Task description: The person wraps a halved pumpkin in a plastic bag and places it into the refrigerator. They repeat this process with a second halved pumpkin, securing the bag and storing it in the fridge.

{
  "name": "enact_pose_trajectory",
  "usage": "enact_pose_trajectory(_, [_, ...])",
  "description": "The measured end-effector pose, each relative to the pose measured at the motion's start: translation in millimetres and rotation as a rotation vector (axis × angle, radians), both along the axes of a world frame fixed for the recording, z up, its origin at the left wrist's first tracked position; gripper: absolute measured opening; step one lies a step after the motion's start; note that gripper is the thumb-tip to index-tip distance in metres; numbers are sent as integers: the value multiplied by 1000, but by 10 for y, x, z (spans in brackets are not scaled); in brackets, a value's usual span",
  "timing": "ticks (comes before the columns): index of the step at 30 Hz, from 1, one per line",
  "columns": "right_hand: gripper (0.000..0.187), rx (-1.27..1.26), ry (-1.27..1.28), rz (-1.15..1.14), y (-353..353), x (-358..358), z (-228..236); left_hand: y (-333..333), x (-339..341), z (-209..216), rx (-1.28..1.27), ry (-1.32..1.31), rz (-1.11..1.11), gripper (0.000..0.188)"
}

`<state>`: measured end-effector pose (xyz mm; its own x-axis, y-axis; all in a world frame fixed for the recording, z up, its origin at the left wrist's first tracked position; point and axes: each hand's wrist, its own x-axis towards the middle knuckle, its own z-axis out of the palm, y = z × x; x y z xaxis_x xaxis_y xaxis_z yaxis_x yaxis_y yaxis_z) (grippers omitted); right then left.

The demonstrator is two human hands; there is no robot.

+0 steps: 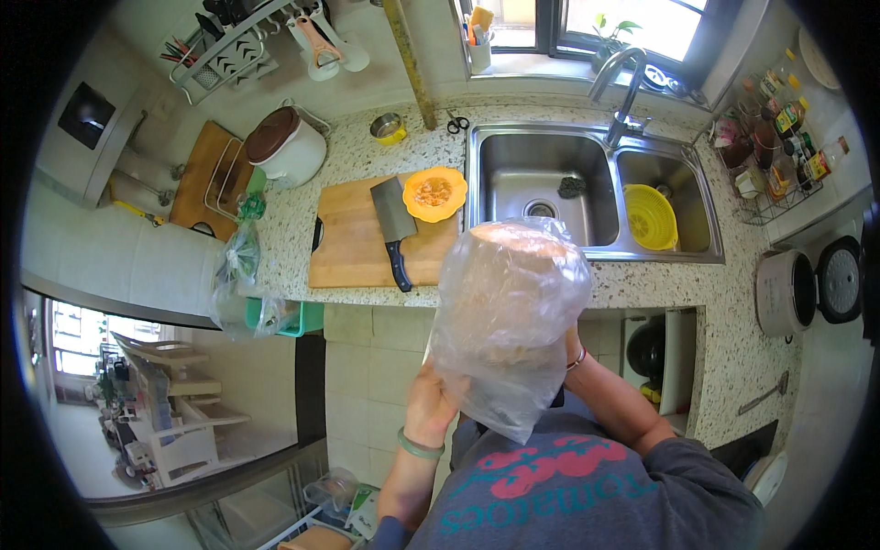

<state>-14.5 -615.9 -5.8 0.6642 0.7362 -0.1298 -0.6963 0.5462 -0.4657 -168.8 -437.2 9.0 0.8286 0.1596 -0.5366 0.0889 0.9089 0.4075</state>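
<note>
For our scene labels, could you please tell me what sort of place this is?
Most likely a home kitchen: it has a double-bowl sink and a cleaver on a wooden cutting board.

A kitchen, and a home one by its look. A speckled counter [660, 285] runs along the wall, with a two-basin steel sink [527, 170] let into it and an arched faucet [630, 103] below a window [674, 27]. On the counter lie a wooden cutting board [345, 249] and a broad cleaver [394, 213]; to the right stand a rice cooker [779, 293] with its lid up and a group of bottles [788, 117]. Utensils [321, 53] hang on the wall. A potted plant [610, 41] on the sill and pale chairs [188, 446] past an opening at lower left suggest a household
</note>
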Motion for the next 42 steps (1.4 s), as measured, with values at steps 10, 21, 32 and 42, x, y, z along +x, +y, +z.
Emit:
enact_pose_trajectory(10, [64, -18, -5, -51, 52, 128, 133, 17, -127, 88, 991, 12, -290, 71])
enact_pose_trajectory(21, [62, -588, -499, -7, 317, 148, 884, -154, 404, 458, 381, -166, -257, 92])
enact_pose_trajectory(32, [86, -925, -1422, -188, 166, -17, 921, -221, 569, 272, 90, -197, 35, 62])
enact_pose_trajectory(42, [58, -818, -1665, -226, 114, -370, 869, -249, 713, 679, 12, -430, -50, 80])
